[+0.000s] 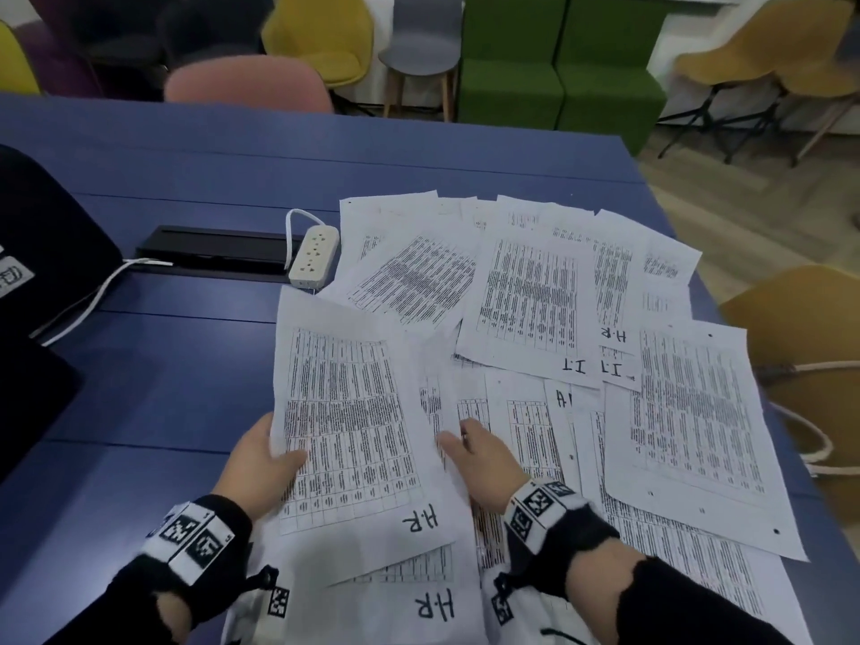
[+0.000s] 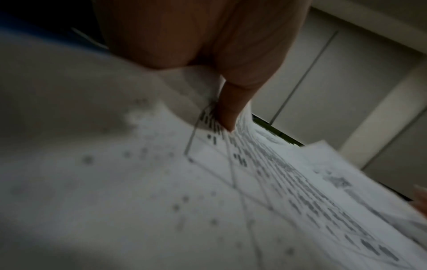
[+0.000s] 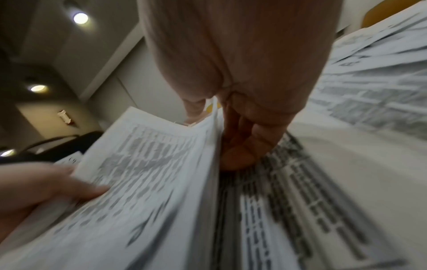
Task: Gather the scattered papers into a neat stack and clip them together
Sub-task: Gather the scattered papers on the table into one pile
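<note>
Pinching an H.R sheet [image 1: 353,425] between them, left hand [image 1: 265,467] and right hand [image 1: 484,463] lift it above scattered papers [image 1: 535,290]

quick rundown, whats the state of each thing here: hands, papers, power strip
left hand: grips the left edge of the lifted H.R sheet, thumb on top
right hand: fingers on the same sheet's right edge
H.R sheet: raised off the pile, held by both hands
scattered papers: still spread and overlapping on the blue table, not stacked
power strip: lying flat, nothing plugged into its visible sockets
</note>
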A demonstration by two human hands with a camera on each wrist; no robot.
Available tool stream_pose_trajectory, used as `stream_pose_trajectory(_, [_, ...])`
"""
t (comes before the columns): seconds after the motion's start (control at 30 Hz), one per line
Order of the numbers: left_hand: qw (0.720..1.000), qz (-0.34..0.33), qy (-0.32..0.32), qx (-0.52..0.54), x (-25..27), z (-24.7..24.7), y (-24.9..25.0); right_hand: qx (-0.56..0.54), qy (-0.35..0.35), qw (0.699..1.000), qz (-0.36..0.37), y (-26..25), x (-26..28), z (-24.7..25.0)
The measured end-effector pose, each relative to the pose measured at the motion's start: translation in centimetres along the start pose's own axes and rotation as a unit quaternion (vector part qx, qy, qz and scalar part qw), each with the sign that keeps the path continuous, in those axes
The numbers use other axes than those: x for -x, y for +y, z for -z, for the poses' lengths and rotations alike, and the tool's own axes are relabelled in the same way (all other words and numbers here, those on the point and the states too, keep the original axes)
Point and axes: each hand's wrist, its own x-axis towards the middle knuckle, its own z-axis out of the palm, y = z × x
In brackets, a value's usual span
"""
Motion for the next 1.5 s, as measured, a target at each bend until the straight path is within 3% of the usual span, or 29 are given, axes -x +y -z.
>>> stream_pose_trajectory(0.07, [0.999,-0.033,0.010,0.019,1.0,0.7,0.5,-0.053,0.026,0.998,-0.008,1.3,0.3,1.5])
stream_pose_trajectory(0.2, [0.995,-0.086,0.022,0.039,2.4,2.1,1.5,-0.054,0.127,0.990,-0.004,3.8,0.7,4.3])
stream_pose_trajectory(0.33, [0.990,-0.129,0.037,0.052,3.0,3.4,2.8,-0.085,0.121,0.989,-0.012,4.5,0.7,5.2])
stream_pose_trajectory(0.43, [0.982,-0.149,0.061,0.099,3.6,4.1,4.3,-0.116,0.078,0.990,-0.011,3.9,0.8,5.5])
stream_pose_trajectory(0.5, [0.974,-0.130,0.063,0.174,3.9,3.8,5.3,-0.190,0.019,0.982,-0.011,3.1,0.9,5.5])
stream_pose_trajectory(0.57, [0.962,-0.099,0.039,0.250,3.8,3.1,6.0,-0.303,-0.043,0.952,-0.028,2.0,1.0,5.4])
stream_pose_trajectory(0.7, [0.962,-0.084,-0.006,0.258,2.8,0.9,7.0,-0.392,-0.122,0.912,-0.022,0.3,1.5,6.3])
stream_pose_trajectory(0.77, [0.960,-0.066,-0.035,0.269,2.6,-0.6,7.8,-0.366,-0.109,0.924,0.003,-0.3,2.1,7.2])
stream_pose_trajectory(0.83, [0.951,-0.014,-0.107,0.292,2.7,-2.2,8.5,-0.356,-0.075,0.931,0.009,0.2,2.3,8.2])
stream_pose_trajectory(0.93, [0.892,0.108,-0.202,0.390,2.8,-4.5,8.2,-0.342,-0.043,0.939,0.008,2.1,3.0,9.6])
stream_pose_trajectory(1.0, [0.912,0.108,-0.182,0.351,2.1,-6.5,7.4,-0.330,-0.028,0.944,0.017,3.6,4.1,10.6])
stream_pose_trajectory(1.03, [0.938,0.088,-0.160,0.295,2.4,-7.6,7.5,-0.321,-0.017,0.947,0.024,4.1,4.8,11.1])
stream_pose_trajectory(1.13, [0.983,-0.015,-0.089,0.161,2.9,-9.8,8.7,-0.273,0.037,0.960,0.056,5.1,6.5,12.9])
stream_pose_trajectory(1.27, [0.977,-0.130,-0.076,0.151,4.9,-10.2,13.2,-0.256,0.140,0.952,0.087,5.0,7.9,15.7])
stream_pose_trajectory(1.5, [0.982,-0.152,-0.065,0.086,6.7,-13.7,16.5,-0.355,0.152,0.922,0.029,7.9,5.7,17.3])
